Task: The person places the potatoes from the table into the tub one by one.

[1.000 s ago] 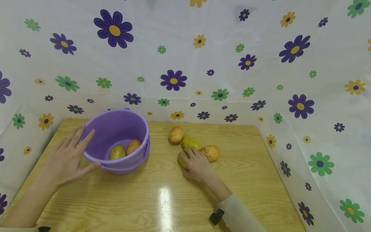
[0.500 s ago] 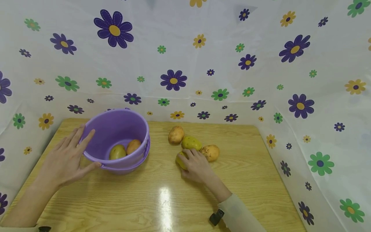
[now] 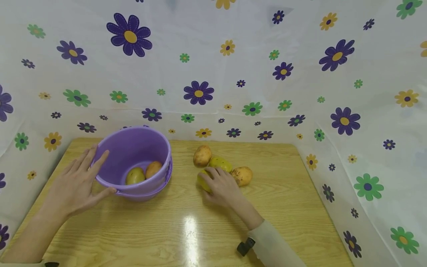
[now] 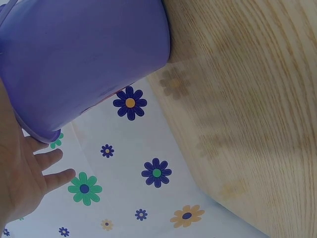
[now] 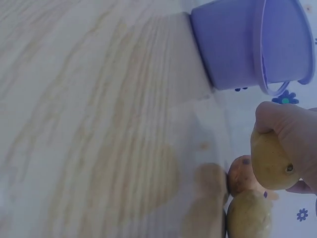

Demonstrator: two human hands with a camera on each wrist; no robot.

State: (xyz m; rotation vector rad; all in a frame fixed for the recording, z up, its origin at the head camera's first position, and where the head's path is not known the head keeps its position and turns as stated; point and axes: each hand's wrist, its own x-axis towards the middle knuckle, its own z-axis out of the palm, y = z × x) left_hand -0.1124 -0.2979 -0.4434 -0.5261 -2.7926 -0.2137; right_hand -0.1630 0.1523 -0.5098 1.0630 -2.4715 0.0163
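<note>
Your right hand (image 3: 221,187) has its fingers curled over a smooth, oval, yellow-green potato (image 3: 202,181); the right wrist view shows the same potato (image 5: 270,161) gripped between fingertips and thumb, its matte skin marked by one dark spot, and clear of the table. Your left hand (image 3: 78,183) lies flat, fingers straight and spread, against the outer wall of the purple bucket (image 3: 133,142), with the thumb under the rim. The left wrist view confirms the palm (image 4: 15,168) pressed to that wall (image 4: 84,59) and gripping nothing.

The bucket is glossy moulded plastic, round, tapering to the base, with a rolled rim and a thin handle lying along its front. It holds two potatoes: one greenish (image 3: 135,175), one orange-brown (image 3: 153,168), touching each other.

The table (image 3: 186,230) is pale wood-grain laminate with rounded corners and a bright glare patch. On it, just beside your right hand, lie a tan rounded potato (image 3: 202,155), a yellow-green potato (image 3: 221,163) and a rough-skinned, speckled orange-brown potato (image 3: 242,175). A white sheet printed with flowers (image 3: 198,92) backs the table on three sides.

Against the frame a second earlier: the gripped potato and your right hand have shifted left and slightly away from the loose group. Your left hand, the bucket and its contents are unchanged.
</note>
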